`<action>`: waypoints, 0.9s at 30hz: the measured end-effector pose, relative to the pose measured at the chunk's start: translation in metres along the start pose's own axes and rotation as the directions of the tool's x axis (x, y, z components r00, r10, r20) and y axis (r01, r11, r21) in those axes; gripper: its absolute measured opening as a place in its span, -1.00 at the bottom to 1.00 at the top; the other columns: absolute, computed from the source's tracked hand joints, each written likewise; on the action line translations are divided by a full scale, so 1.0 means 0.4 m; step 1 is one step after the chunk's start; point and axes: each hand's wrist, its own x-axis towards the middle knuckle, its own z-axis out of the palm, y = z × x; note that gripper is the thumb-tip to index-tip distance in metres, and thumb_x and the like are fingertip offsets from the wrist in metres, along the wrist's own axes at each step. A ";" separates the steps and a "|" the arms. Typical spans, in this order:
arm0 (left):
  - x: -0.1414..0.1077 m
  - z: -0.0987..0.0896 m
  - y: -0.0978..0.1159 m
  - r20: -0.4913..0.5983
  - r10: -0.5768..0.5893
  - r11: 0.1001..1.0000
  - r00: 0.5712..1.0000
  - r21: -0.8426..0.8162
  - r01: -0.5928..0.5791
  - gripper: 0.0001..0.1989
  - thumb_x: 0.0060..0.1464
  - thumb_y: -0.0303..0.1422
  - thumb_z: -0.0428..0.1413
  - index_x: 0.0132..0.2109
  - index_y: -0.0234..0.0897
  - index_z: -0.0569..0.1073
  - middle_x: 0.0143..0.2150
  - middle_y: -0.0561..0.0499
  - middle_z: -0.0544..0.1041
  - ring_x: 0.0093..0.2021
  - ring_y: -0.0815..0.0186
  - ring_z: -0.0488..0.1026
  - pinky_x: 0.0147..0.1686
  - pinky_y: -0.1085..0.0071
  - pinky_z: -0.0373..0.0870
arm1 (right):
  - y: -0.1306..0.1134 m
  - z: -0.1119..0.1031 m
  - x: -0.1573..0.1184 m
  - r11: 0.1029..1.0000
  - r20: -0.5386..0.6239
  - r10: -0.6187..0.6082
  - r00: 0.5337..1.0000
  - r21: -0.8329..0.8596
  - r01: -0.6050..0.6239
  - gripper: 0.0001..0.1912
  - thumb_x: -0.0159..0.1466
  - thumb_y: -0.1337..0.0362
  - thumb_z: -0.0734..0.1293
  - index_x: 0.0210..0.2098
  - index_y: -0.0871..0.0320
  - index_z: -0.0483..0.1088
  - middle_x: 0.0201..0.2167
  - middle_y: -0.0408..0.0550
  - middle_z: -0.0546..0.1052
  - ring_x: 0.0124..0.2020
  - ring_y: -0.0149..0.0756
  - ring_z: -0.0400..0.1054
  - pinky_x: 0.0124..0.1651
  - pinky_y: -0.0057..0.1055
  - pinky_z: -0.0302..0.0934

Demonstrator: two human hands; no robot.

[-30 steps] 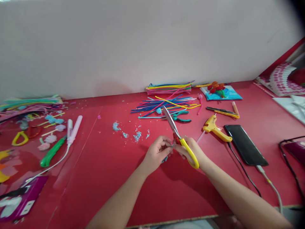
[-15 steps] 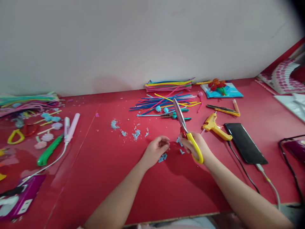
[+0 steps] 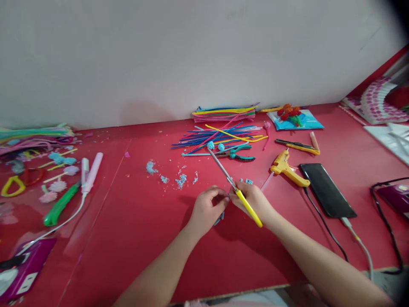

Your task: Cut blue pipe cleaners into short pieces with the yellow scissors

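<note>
My right hand (image 3: 255,199) is closed around a pair of scissors (image 3: 249,209) with a yellow handle. Their blades point up and to the left, toward the back of the table. My left hand (image 3: 207,209) has its thumb and fingers pinched together, touching the right fingertips; whatever sits between them is too small to make out. Short cut blue pieces (image 3: 219,218) lie partly under my left hand, and more blue pieces (image 3: 248,181) lie just behind my right hand. Farther back to the left are little heaps of pale blue fuzz (image 3: 181,181).
Coloured pipe cleaners (image 3: 220,134) lie at the back beside teal-handled pliers (image 3: 238,153). A yellow glue gun (image 3: 289,169) and a phone (image 3: 327,189) are on the right. A pink hair straightener (image 3: 92,172) and a green-handled tool (image 3: 60,205) lie left.
My right hand has moved left to meet my left hand. The scissors have tipped over to the left from a more upright angle. My left hand has shifted slightly down.
</note>
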 end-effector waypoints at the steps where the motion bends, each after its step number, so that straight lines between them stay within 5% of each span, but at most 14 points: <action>1: 0.000 0.000 -0.002 0.005 -0.019 1.000 1.000 -0.017 0.020 -0.94 -0.08 -0.45 0.05 -0.42 -0.26 0.43 -0.45 0.04 0.39 -0.42 0.35 0.34 -0.37 0.45 0.25 | 0.000 0.001 0.000 1.000 -0.004 -0.005 1.000 -0.013 0.005 -0.90 0.01 0.29 0.16 -0.60 0.14 0.13 -0.68 -0.25 0.16 -0.60 -0.49 0.04 -0.56 -0.55 -0.08; 7: 0.008 -0.006 -0.014 -0.041 -0.257 0.868 0.965 -0.450 0.212 -0.93 -0.12 -0.40 0.11 -0.42 -0.32 0.41 -0.52 0.08 0.38 -0.48 0.42 0.30 -0.44 0.50 0.22 | -0.005 -0.022 -0.010 0.989 -0.051 0.009 0.999 -0.150 -0.016 -0.83 0.04 0.16 0.21 -0.54 0.13 0.17 -0.67 -0.22 0.22 -0.62 -0.46 0.09 -0.57 -0.53 -0.13; 12: 0.017 -0.017 -0.018 -0.134 -0.352 0.666 0.926 -0.731 0.147 -0.90 -0.16 -0.45 0.14 -0.39 -0.31 0.40 -0.53 0.11 0.37 -0.51 0.46 0.30 -0.50 0.54 0.20 | -0.005 -0.039 -0.022 0.875 -0.083 -0.007 0.997 -0.483 -0.034 -0.68 0.04 0.01 0.21 -0.36 0.11 0.21 -0.58 -0.15 0.37 -0.58 -0.38 0.26 -0.56 -0.50 -0.12; 20: 0.023 -0.033 -0.020 -0.193 -0.351 0.613 0.916 -0.787 0.069 -0.93 -0.14 -0.44 0.12 -0.40 -0.32 0.38 -0.50 0.09 0.38 -0.50 0.48 0.31 -0.47 0.55 0.23 | 0.014 -0.017 -0.024 0.715 0.028 -0.050 0.998 -0.697 0.056 -0.56 0.12 -0.13 0.07 -0.43 0.13 0.21 -0.58 -0.07 0.42 -0.57 -0.30 0.32 -0.56 -0.44 -0.15; 27: 0.021 -0.036 -0.022 -0.224 -0.330 0.594 0.917 -0.805 0.017 -0.94 -0.11 -0.47 0.10 -0.39 -0.32 0.39 -0.50 0.09 0.37 -0.50 0.49 0.31 -0.47 0.54 0.23 | 0.023 -0.001 -0.026 0.673 0.024 -0.095 0.995 -0.735 0.082 -0.54 0.14 -0.13 0.04 -0.46 0.14 0.20 -0.60 -0.08 0.42 -0.57 -0.29 0.32 -0.56 -0.42 -0.17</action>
